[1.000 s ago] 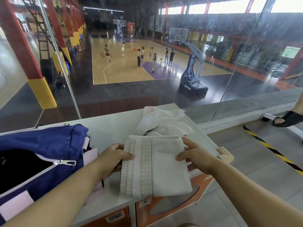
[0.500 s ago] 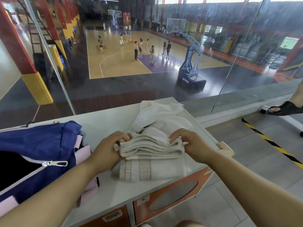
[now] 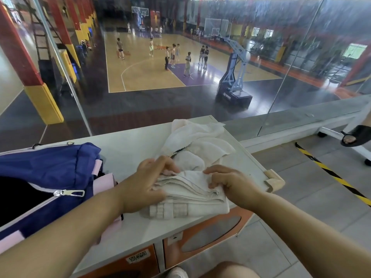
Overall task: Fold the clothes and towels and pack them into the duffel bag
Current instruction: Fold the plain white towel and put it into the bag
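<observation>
Both hands are down on the towel (image 3: 190, 195) at the near edge of the worktop (image 3: 128, 145). The left hand (image 3: 146, 183) lies flat across its left end, and the right hand (image 3: 230, 183) has its fingers curled over the right end, pinning the layers so the fold likely holds. A moment ago the top half was only being lifted over; now it lies doubled and pressed. The open duffel bag (image 3: 52, 169) waits just left, with unfolded white cloth (image 3: 200, 141) behind.
</observation>
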Demonstrator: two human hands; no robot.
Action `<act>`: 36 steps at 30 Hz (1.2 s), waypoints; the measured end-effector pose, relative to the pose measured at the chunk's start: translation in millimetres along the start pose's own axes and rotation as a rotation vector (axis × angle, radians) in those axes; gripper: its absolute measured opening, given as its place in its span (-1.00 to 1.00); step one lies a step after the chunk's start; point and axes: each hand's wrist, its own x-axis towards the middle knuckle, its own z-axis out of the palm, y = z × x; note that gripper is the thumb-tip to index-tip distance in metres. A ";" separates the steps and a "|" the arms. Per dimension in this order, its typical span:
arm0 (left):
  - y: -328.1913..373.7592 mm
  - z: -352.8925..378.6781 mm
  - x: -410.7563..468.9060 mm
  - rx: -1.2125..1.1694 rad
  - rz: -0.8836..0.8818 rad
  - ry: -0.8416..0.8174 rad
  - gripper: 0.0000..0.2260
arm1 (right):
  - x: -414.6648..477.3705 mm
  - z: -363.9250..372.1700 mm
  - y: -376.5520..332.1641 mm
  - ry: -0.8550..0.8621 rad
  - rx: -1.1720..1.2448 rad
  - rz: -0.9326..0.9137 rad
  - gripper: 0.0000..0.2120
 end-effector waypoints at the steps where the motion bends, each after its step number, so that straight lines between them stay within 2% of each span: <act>1: 5.8 3.0 -0.1 0.044 -0.027 -0.064 -0.53 | -0.8 -1.6 -1.4 -0.017 -0.054 0.003 -0.68; 3: 8.2 13.7 0.5 0.294 -0.020 -0.127 -0.28 | -4.1 -7.0 -4.4 -0.069 -0.141 0.026 -0.62; 5: 1.4 29.9 -0.5 0.483 0.039 -0.104 -0.16 | -10.3 -13.7 -9.5 -0.146 -0.180 0.033 -0.57; 8: -15.4 46.6 -5.5 0.607 0.108 -0.024 -0.23 | -20.1 -19.7 -24.0 -0.270 -0.203 0.094 -0.53; 12: -16.7 49.6 -9.9 0.692 0.129 -0.017 -0.37 | -21.2 -22.8 -49.2 -0.371 -0.345 0.152 -0.40; 15: -6.7 50.2 -16.1 0.620 0.183 0.068 -0.58 | -15.5 -15.4 -65.3 -0.351 -0.454 0.140 -0.23; 18: 6.0 47.3 -25.3 0.441 0.159 0.075 -0.58 | -15.7 -2.6 -80.5 -0.324 -0.538 0.074 -0.07; 19: 9.8 45.4 -29.0 0.403 0.130 0.078 -0.56 | -16.4 1.7 -83.7 -0.283 -0.546 0.052 -0.08; 21: 14.2 40.1 -36.9 0.373 0.068 0.079 -0.57 | -16.2 4.5 -92.8 -0.233 -0.523 0.022 -0.24; 23: 17.3 31.5 -45.8 0.379 0.019 0.065 -0.57 | -12.3 1.9 -101.5 -0.247 -0.466 0.025 -0.41; 26: 24.8 11.6 -60.0 0.448 -0.015 0.029 -0.52 | -2.2 -12.2 -118.7 -0.298 -0.430 0.073 -0.54; 29: 31.3 -16.8 -78.2 0.555 -0.007 0.062 -0.60 | 12.8 -32.5 -136.9 -0.319 -0.435 0.145 -0.69; 32: 34.2 -52.3 -105.5 0.619 -0.018 0.169 -0.67 | 29.3 -53.7 -152.8 -0.271 -0.489 0.212 -0.72; 36: 23.0 -97.6 -157.2 0.658 -0.072 0.308 -0.76 | 52.9 -76.1 -177.0 -0.114 -0.514 0.259 -0.71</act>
